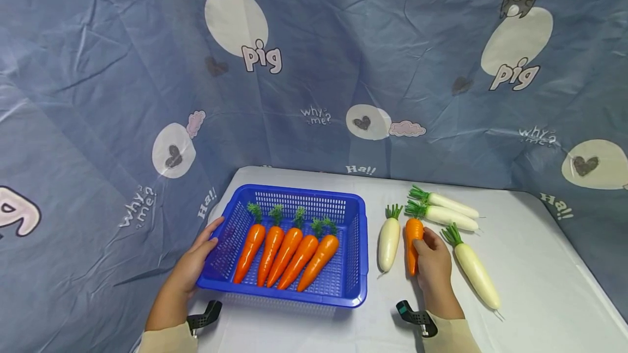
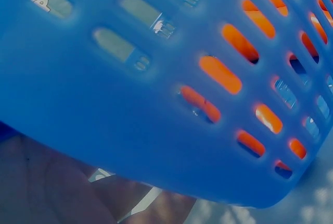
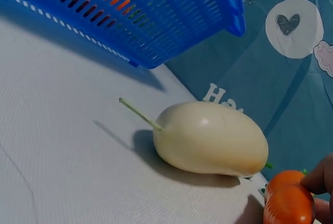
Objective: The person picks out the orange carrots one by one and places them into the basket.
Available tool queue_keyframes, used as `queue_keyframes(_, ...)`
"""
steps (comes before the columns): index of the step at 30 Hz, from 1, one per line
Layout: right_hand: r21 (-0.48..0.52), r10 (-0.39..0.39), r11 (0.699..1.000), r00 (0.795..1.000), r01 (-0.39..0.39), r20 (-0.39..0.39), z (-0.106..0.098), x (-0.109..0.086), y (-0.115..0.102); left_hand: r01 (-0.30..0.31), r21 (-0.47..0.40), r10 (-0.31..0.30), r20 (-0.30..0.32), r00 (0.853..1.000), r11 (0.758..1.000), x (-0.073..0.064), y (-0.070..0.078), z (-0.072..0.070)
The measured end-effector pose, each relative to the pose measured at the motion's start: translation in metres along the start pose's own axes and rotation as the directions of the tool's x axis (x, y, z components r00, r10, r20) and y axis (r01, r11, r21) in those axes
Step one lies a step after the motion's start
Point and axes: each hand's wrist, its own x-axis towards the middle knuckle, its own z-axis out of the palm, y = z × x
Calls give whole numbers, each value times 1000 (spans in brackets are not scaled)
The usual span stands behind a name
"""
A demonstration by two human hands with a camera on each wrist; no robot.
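Note:
My right hand (image 1: 434, 266) pinches an orange carrot (image 1: 414, 233) between thumb and fingers, among the white radishes right of the basket. In the right wrist view, the thick end of this carrot (image 3: 289, 203) shows beside the fingertips. On the left, my left hand (image 1: 188, 266) grips the rim of a blue plastic basket (image 1: 363, 255). Several carrots (image 1: 291, 252) with green tops lie side by side inside it. Through the slots of the basket wall (image 2: 130, 125), the left wrist view shows orange patches; part of the left hand is dark below.
One white radish (image 1: 389, 244) lies between the basket and the held carrot. Two more radishes (image 1: 451, 217) lie behind the right hand, and another radish (image 1: 476, 277) is to its right. A blue printed cloth (image 1: 314, 70) hangs behind the white table (image 1: 539, 266).

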Motion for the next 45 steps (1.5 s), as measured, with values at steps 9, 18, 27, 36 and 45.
queue_keyframes(9,66,20,998,1000,-20,9,1,-3,-2,3,-13,-3,4,1000,1000,-1,1,-1)
queue_keyframes(18,92,50,995,999,-49,-3,1,-10,-8,1,3,-1,7,1000,1000,-2,1,0)
queue_keyframes(27,47,62,997,997,-64,56,0,-21,-18,3,-13,-3,8,1000,1000,-2,0,-2)
queue_keyframes(36,91,52,994,991,-63,119,6,-29,-23,2,-18,-2,9,1000,1000,-2,-1,-3)
queue_keyframes(45,126,57,989,983,-80,173,12,-40,-29,-6,-1,6,8,1000,1000,0,0,-1)
